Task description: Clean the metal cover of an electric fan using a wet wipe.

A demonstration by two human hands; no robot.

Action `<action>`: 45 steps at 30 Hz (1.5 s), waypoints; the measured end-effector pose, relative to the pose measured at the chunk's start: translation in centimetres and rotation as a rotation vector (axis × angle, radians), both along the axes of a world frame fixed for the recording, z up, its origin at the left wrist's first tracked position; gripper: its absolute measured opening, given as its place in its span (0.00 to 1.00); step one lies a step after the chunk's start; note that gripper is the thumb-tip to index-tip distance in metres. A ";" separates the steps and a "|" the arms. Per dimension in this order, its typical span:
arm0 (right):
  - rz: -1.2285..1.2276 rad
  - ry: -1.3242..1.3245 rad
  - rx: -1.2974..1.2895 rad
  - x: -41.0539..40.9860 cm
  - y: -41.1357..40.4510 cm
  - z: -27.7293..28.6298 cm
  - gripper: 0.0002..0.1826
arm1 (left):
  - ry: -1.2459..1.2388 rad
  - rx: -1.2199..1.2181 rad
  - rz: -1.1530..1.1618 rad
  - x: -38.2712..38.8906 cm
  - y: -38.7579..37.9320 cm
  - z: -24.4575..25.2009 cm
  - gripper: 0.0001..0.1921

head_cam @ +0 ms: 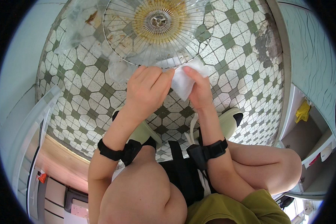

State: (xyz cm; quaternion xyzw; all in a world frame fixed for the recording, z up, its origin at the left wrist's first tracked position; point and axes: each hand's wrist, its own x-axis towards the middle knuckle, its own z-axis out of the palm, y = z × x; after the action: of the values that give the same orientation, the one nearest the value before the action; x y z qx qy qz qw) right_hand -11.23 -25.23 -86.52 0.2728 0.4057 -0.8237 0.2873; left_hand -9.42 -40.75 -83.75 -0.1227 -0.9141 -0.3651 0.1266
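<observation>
A round metal wire fan guard is tilted in front of me, its far edge cut off by the top of the picture. My left hand grips its near rim with curled fingers. In my right hand is a crumpled white wipe, held against the rim just right of my left hand. Yellow-brown grime shows around the guard's centre disc; whether it sits on the wires or beneath them I cannot tell. Clear plastic sheeting lies under the guard.
The floor is patterned green-and-white tile. On the sheeting at upper left lies a brown scrap. An open cabinet with a yellow cloth or bag stands at right. A glass-like door is at left. My shoes flank the work.
</observation>
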 end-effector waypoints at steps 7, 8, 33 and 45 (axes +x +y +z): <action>-0.503 -0.061 -0.074 -0.7 2.4 -0.5 0.16 | 0.013 -0.063 0.016 0.0 -0.2 -0.4 0.11; -0.502 -0.061 -0.074 -0.6 2.3 -0.6 0.16 | 0.012 -0.063 0.023 0.1 -0.2 -0.4 0.11; 0.017 0.109 0.203 -1.5 -0.3 1.4 0.09 | -0.044 -0.015 0.128 -1.2 0.9 0.5 0.05; 0.064 0.137 0.288 -0.8 -0.3 0.7 0.10 | -0.169 -0.039 0.053 -2.5 -0.5 1.7 0.05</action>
State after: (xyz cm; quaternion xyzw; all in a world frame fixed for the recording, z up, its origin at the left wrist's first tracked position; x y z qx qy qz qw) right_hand -12.01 -25.52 -85.84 0.2411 0.5467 -0.7642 0.2430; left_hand -11.94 -41.23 -82.00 -0.0699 -0.9315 -0.3526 0.0563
